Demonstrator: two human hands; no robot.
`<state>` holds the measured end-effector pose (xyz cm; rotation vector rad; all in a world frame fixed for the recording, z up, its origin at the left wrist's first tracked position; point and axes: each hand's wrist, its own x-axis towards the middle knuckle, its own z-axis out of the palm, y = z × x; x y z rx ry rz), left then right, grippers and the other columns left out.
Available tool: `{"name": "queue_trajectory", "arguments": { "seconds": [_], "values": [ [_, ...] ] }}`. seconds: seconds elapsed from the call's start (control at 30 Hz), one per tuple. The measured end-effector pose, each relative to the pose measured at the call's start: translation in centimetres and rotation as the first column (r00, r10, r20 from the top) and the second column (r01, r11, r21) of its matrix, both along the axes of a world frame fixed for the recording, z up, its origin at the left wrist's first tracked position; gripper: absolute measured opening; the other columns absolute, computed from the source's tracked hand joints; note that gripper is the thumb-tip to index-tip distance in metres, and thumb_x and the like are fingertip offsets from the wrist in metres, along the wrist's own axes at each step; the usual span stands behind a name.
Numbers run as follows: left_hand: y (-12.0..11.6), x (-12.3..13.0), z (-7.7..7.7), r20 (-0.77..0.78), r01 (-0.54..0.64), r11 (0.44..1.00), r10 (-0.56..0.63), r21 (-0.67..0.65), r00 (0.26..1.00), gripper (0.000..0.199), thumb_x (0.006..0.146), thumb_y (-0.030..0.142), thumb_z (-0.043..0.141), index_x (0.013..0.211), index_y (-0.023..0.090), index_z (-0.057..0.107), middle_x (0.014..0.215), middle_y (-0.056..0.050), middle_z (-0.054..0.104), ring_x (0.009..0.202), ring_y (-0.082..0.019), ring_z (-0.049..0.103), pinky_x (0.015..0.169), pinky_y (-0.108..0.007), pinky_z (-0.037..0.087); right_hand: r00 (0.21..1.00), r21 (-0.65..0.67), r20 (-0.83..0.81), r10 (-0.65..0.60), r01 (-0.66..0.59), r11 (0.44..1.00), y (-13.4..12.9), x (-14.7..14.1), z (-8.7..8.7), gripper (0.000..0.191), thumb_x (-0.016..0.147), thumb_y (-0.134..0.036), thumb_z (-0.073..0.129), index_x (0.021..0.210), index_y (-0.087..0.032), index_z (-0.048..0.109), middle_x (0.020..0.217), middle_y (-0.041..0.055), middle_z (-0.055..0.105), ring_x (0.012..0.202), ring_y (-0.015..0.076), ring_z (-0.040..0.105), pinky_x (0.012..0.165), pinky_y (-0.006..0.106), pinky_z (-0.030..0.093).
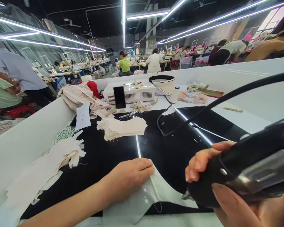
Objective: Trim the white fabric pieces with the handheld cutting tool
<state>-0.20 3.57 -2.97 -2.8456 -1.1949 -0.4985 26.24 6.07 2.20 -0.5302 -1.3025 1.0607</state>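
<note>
My right hand [227, 176] is wrapped round a black corded hand tool [213, 186] with a shiny metal plate on its side. The tool's small metal tip reaches down to the right part of a pale, semi-transparent sheet [170, 186]. My left hand [132, 173], fingers together and bent, presses the sheet against the glossy black work surface [104, 164]. A narrow cream strip [154, 187] runs from under my left fingertips across the sheet, ending in a thin loop of thread. Whether my left fingers also pinch the strip is hidden.
Cream fabric pieces [123, 127] lie stacked beyond my left hand, with another pile [42, 164] at left. A black cable [203, 107] arches across the right side. Behind stand a phone [119, 97], a white vented box [139, 93] and a cream bin [164, 84]. Low white walls [239, 75] border the table.
</note>
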Motion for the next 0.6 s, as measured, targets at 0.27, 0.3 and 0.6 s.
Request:
{"name": "queue_trajectory", "arguments": {
  "seconds": [0.27, 0.3, 0.6],
  "values": [
    [0.2, 0.2, -0.7, 0.073, -0.004, 0.997, -0.002, 0.080, 0.997, 0.029, 0.116, 0.005, 0.052, 0.138, 0.012, 0.069, 0.138, -0.014, 0.079, 0.135, -0.025, 0.077, 0.113, -0.034, 0.067, 0.995, -0.025, -0.065, -0.074, 0.072, 0.997, 1.8, -1.6, 1.5, 0.038, 0.092, -0.042, 0.098, 0.122, -0.030, 0.078, 0.084, 0.0010, 0.074, 0.066, 0.0209, 0.071, 0.058, 0.033, 0.069],
    [0.2, 0.2, -0.8, 0.082, -0.007, 0.998, 0.001, 0.070, 0.997, 0.029, 0.116, 0.005, 0.052, 0.139, 0.013, 0.068, 0.138, -0.013, 0.079, 0.135, -0.025, 0.077, 0.113, -0.034, 0.067, 0.992, -0.022, -0.092, -0.090, 0.088, 0.996, 2.2, -2.3, 1.9, 0.040, 0.089, -0.044, 0.101, 0.119, -0.030, 0.079, 0.082, 0.0002, 0.074, 0.065, 0.0201, 0.070, 0.057, 0.032, 0.069],
    [-2.1, 2.2, 0.0, 0.112, -0.013, 1.000, 0.010, 0.027, 0.994, 0.031, 0.110, 0.003, 0.059, 0.137, 0.013, 0.068, 0.139, -0.014, 0.076, 0.131, -0.028, 0.077, 0.108, -0.036, 0.069, 0.977, -0.034, -0.211, -0.025, 0.018, 0.999, 3.4, -4.8, 2.9, 0.046, 0.079, -0.042, 0.109, 0.113, -0.030, 0.081, 0.080, -0.0039, 0.078, 0.061, 0.0164, 0.071, 0.057, 0.027, 0.068]
  ]
}}
